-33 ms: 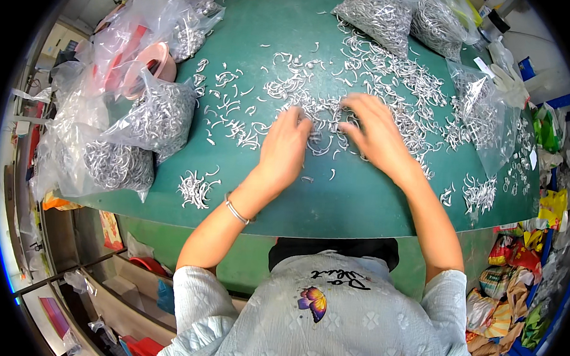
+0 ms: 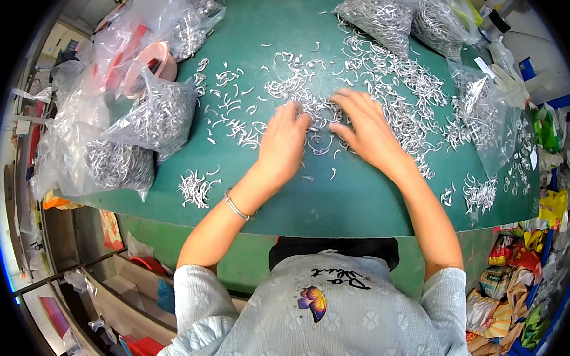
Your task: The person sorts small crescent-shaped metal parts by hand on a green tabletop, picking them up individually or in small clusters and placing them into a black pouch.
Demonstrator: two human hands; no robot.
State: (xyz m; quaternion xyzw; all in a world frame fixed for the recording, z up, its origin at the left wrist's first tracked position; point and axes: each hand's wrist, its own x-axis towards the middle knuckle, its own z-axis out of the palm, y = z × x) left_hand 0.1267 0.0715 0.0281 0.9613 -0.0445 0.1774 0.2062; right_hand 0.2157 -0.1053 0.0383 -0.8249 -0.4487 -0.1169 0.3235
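Note:
Many small curved silvery metal pieces point(image 2: 286, 86) lie in a loose heap at the middle of the green table point(image 2: 334, 205). My left hand point(image 2: 284, 140) rests at the heap's near left side, its fingers bent down; their tips are blurred among the pieces. A bracelet point(image 2: 236, 206) circles that wrist. Across from it, my right hand point(image 2: 368, 127) reaches over the heap's right side. Its thumb and fingers are apart, fingertips touching the pieces, with nothing held that I can see. A wider spread of the same pieces point(image 2: 416, 85) lies beyond my right hand.
Clear bags of metal pieces point(image 2: 164, 112) and a pink container point(image 2: 156, 61) stand at the left. More filled bags point(image 2: 381, 20) sit at the far right, another bag point(image 2: 482, 113) nearer. Small piles lie at near left point(image 2: 195, 188) and near right point(image 2: 479, 193).
My right hand has shifted slightly left, closer to my left hand. My left hand has moved a little farther up into the heap.

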